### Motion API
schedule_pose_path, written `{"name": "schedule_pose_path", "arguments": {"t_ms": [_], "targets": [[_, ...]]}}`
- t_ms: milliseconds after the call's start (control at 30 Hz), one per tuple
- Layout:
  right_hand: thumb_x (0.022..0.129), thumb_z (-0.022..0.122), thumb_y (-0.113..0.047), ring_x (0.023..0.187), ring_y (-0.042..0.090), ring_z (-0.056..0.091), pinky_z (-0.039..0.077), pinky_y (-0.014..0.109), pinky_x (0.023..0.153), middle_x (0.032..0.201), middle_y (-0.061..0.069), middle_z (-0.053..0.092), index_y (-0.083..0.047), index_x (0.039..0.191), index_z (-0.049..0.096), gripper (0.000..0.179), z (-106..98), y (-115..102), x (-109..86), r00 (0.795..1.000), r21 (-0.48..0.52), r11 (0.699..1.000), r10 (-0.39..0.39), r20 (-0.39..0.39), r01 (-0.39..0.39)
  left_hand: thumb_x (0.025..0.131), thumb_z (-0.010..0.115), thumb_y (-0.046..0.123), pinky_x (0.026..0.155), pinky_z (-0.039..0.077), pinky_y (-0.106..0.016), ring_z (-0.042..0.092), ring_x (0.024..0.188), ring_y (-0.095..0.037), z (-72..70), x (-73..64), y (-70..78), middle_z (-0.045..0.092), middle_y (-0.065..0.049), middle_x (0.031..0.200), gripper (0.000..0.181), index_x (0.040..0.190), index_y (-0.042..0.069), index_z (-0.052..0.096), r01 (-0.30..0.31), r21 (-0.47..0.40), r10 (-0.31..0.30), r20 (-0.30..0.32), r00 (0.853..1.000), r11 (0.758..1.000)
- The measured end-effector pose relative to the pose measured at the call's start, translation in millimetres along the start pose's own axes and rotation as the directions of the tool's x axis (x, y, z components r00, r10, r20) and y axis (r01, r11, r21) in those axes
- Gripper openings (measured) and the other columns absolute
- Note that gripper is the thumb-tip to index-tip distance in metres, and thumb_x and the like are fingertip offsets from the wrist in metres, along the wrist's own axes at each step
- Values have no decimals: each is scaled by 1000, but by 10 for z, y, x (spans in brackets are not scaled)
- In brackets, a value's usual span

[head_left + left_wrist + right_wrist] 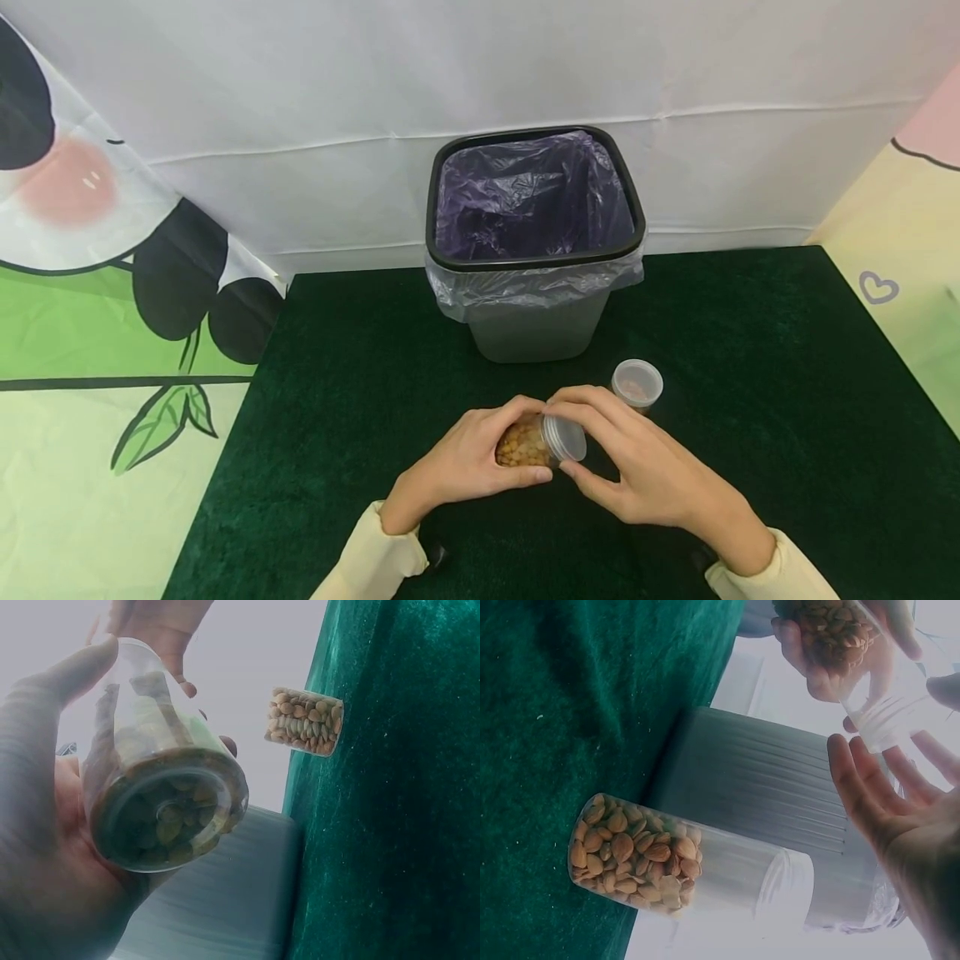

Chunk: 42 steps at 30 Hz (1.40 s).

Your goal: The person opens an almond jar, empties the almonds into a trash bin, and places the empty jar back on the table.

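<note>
My left hand (467,460) grips a clear plastic jar (522,443) of brown nuts, tilted with its lid end toward my right hand. In the left wrist view the round base of this jar (169,817) faces the camera. The fingers and thumb of my right hand (637,462) are bent around the edge of its translucent lid (568,438). The lid sits at the jar's mouth. Just beyond the right hand stands a second clear jar (637,383) with a pale lid. The right wrist view shows almond-like nuts filling this jar (634,859) to about half.
A grey waste bin (540,329) with a black rim and a purple-tinted liner bag stands at the back of the dark green cloth (352,400). White fabric (300,75) hangs behind it, and printed cloth (67,467) lies at the left.
</note>
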State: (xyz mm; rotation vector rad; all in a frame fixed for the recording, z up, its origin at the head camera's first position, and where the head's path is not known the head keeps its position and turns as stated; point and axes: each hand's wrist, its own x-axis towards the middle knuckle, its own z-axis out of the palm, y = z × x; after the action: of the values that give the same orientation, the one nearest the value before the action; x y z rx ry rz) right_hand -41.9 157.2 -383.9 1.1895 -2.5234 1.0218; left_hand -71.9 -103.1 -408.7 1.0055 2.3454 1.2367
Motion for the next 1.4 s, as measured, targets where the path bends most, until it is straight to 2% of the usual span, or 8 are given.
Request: {"name": "schedule_pose_path", "arguments": {"t_ms": [133,300,433,600,933,1133,1300,1400], "targets": [[88,80,-18,132,7,52,55,33,106,151,-10,48,-23,148,51,66,-13,4,-13,1000,3,1000,-12,16,12,95,74,43,82,58,-23,67,96,-4,-3,1,-7,70,2,123,60,146,29,47,-1,-1,1,5,1000,1000],[92,80,-30,136,11,53,55,39,106,156,-5,46,-26,154,45,71,-25,8,-14,999,-26,1000,17,35,-16,95,74,43,84,57,-23,67,98,-5,-6,3,-7,70,2,125,60,147,28,47,-7,18,7,3,1000,1000],[96,75,-43,131,12,56,57,40,103,151,-3,50,-25,152,47,66,-20,15,-8,995,-71,994,83,48,-80,95,75,43,85,57,-23,66,98,-5,-5,8,4,69,1,126,60,146,27,48,-14,27,14,3,1000,1000],[98,73,-43,119,2,59,59,32,98,140,-12,55,-26,146,52,55,-11,16,-2,990,-35,993,118,72,-116,94,75,42,84,57,-23,66,97,-4,0,7,7,69,3,126,60,145,27,48,-14,11,14,10,1000,1000],[98,74,-28,129,7,56,56,34,104,149,-7,51,-21,148,51,56,-37,11,-21,997,3,1000,15,75,-15,95,75,43,83,57,-23,66,96,-2,2,7,-24,70,2,123,59,145,27,48,-10,2,10,18,1000,1000],[91,80,-19,137,10,52,54,35,108,156,-7,46,-22,152,48,69,-51,-2,-37,997,-3,1000,-26,67,26,95,75,42,83,57,-23,67,96,-2,-8,4,-20,70,2,124,61,146,27,47,-11,7,11,19,1000,1000],[93,79,-33,140,13,52,55,40,107,160,-4,44,-26,158,40,76,-57,-3,-34,997,-29,999,36,75,-34,94,76,41,84,57,-23,67,99,-4,-4,5,-12,69,2,126,61,146,27,47,-8,18,8,8,1000,1000],[96,75,-43,133,11,56,57,39,103,156,-4,47,-26,157,41,72,-47,3,-35,993,-67,994,90,71,-85,94,76,42,83,57,-23,67,97,-4,4,8,-8,69,3,126,60,145,26,48,-8,27,8,5,1000,1000]]}}
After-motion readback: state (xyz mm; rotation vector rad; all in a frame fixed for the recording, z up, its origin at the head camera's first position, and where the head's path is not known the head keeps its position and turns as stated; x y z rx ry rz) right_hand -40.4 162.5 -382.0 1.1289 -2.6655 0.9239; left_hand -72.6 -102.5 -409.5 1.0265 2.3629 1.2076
